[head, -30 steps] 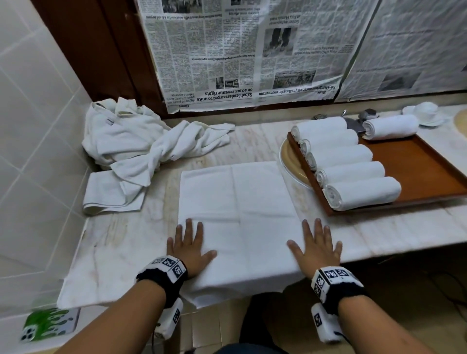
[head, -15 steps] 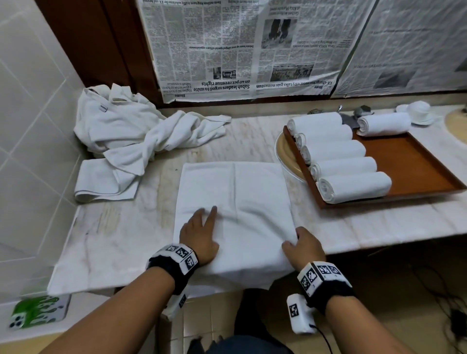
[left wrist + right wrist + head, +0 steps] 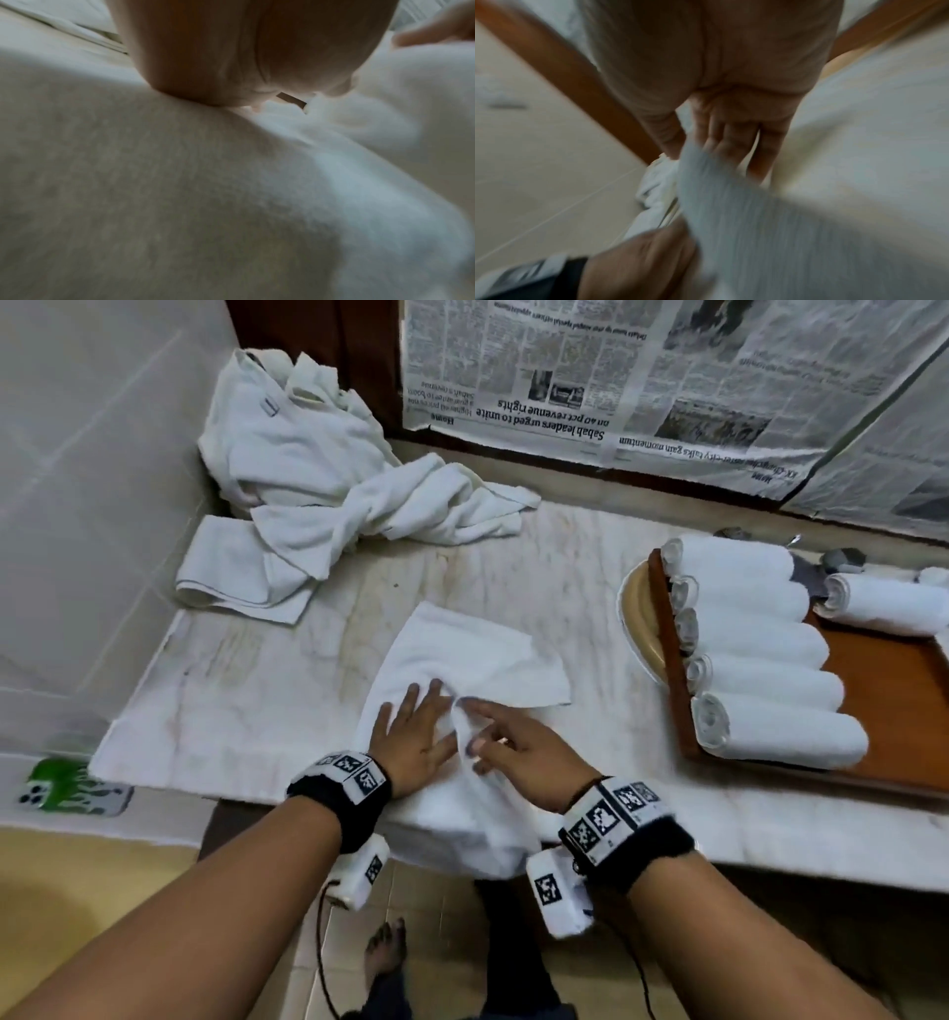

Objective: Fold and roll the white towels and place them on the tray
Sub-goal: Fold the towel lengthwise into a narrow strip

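A white towel [image 3: 462,660] lies on the marble counter [image 3: 287,711], its near end hanging over the front edge. My left hand [image 3: 411,737] presses flat on the towel's left part with straight fingers; the left wrist view shows the palm [image 3: 231,60] down on the cloth. Just to its right, my right hand [image 3: 513,747] pinches a raised fold of the towel between thumb and fingers, seen blurred in the right wrist view [image 3: 718,125]. The wooden tray [image 3: 898,711] at the right holds several rolled white towels [image 3: 760,670] in a row.
A heap of unfolded white towels [image 3: 318,469] lies at the back left against the tiled wall. A beige plate [image 3: 637,618] sits under the tray's left edge. A green-cased phone [image 3: 72,793] rests on the low ledge at the left. Newspaper [image 3: 642,377] covers the back wall.
My right hand took hold of the towel's right edge and carried it left over the towel, up to the left hand. The left hand stayed pressed on the cloth.
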A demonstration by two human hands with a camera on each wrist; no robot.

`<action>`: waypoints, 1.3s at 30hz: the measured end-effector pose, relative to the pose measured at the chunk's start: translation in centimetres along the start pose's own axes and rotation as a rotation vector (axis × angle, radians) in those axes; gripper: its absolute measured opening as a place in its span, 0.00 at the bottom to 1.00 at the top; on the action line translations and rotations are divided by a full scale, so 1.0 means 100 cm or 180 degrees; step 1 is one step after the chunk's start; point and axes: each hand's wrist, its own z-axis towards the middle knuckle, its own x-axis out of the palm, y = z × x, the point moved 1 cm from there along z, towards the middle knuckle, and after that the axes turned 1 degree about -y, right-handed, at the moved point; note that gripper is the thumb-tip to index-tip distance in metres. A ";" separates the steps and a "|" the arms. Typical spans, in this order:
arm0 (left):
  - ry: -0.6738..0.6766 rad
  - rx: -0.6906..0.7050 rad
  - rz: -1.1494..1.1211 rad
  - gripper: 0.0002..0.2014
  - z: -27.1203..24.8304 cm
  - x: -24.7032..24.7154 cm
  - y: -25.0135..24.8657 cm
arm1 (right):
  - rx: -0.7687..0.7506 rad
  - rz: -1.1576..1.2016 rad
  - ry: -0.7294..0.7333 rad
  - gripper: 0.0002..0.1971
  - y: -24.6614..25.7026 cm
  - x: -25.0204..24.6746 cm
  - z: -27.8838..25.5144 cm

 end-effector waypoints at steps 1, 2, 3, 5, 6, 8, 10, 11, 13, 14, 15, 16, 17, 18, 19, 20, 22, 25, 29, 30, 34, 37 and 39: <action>-0.0072 -0.0025 -0.0179 0.51 -0.001 -0.003 0.000 | -0.0138 -0.0325 0.0155 0.25 0.000 0.000 0.011; -0.0141 -0.0041 -0.0305 0.52 -0.003 -0.005 0.000 | -0.0219 -0.0687 0.0122 0.28 -0.004 -0.004 0.024; -0.0195 -0.0045 -0.0366 0.51 -0.004 -0.006 -0.001 | -0.0220 -0.0919 0.0016 0.30 -0.010 -0.010 0.036; -0.0261 -0.0105 -0.0345 0.50 -0.008 -0.003 -0.006 | -0.0057 -0.1067 0.0022 0.31 -0.023 -0.023 0.053; -0.0313 -0.0177 -0.0283 0.50 -0.010 -0.002 -0.010 | -0.0024 -0.1126 0.0120 0.31 -0.028 -0.028 0.059; -0.0430 -0.0424 -0.0269 0.52 -0.009 0.003 -0.022 | -0.0027 -0.1319 0.0364 0.32 -0.034 -0.038 0.069; -0.0508 -0.0745 -0.0492 0.50 -0.003 0.003 -0.037 | -0.0072 -0.1370 0.0567 0.32 -0.038 -0.047 0.076; -0.0516 -0.0899 -0.0580 0.47 0.001 0.003 -0.043 | -0.0102 -0.1408 0.0625 0.31 -0.039 -0.051 0.079; -0.0497 -0.1111 -0.0521 0.40 0.006 0.003 -0.054 | -0.0227 -0.1548 0.0569 0.27 -0.037 -0.058 0.088; -0.0485 -0.1170 -0.0455 0.39 0.007 0.004 -0.057 | -0.0342 -0.1633 0.0434 0.26 -0.034 -0.061 0.095; -0.0476 -0.1197 -0.0430 0.39 0.007 0.004 -0.058 | -0.0484 -0.1764 0.0277 0.26 -0.030 -0.064 0.102; -0.0474 -0.1195 -0.0439 0.39 0.006 0.005 -0.058 | -0.0649 -0.1942 0.0149 0.27 -0.024 -0.066 0.110; -0.0480 -0.1191 -0.0468 0.39 0.006 0.006 -0.058 | -0.0794 -0.2152 0.0103 0.30 -0.018 -0.066 0.118; -0.0491 -0.1184 -0.0508 0.39 0.005 0.005 -0.058 | -0.0917 -0.2320 0.0153 0.34 -0.013 -0.064 0.127; -0.0495 -0.1186 -0.0559 0.39 0.004 0.005 -0.058 | -0.0985 -0.2437 0.0297 0.38 -0.007 -0.060 0.136; -0.0489 -0.1188 -0.0617 0.39 0.002 0.005 -0.059 | -0.1009 -0.2509 0.0493 0.41 -0.002 -0.055 0.146; -0.0511 -0.1201 -0.0795 0.38 -0.002 0.001 -0.061 | -0.0904 -0.2644 0.0850 0.44 0.001 -0.042 0.168; -0.0809 -0.1285 -0.1202 0.31 -0.015 -0.002 -0.059 | -0.0537 -0.2877 0.1040 0.34 -0.001 -0.027 0.193; -0.1094 -0.1838 -0.0683 0.20 -0.041 0.006 -0.061 | -0.0528 -0.2947 0.1118 0.15 -0.004 -0.023 0.209; -0.0909 -0.2043 -0.0717 0.19 -0.047 0.010 -0.063 | -0.0504 -0.2853 0.1111 0.17 -0.003 -0.023 0.211; -0.0639 -0.2421 -0.0554 0.13 -0.075 0.024 -0.069 | -0.0418 -0.2747 0.1194 0.13 0.001 -0.020 0.214; -0.1425 -0.2307 -0.1807 0.04 -0.096 0.032 -0.063 | -0.0429 -0.2475 0.1189 0.10 0.007 -0.024 0.214; -0.2028 -0.2173 -0.2781 0.06 -0.106 0.032 -0.054 | -0.0336 -0.2537 0.1259 0.09 0.010 -0.025 0.219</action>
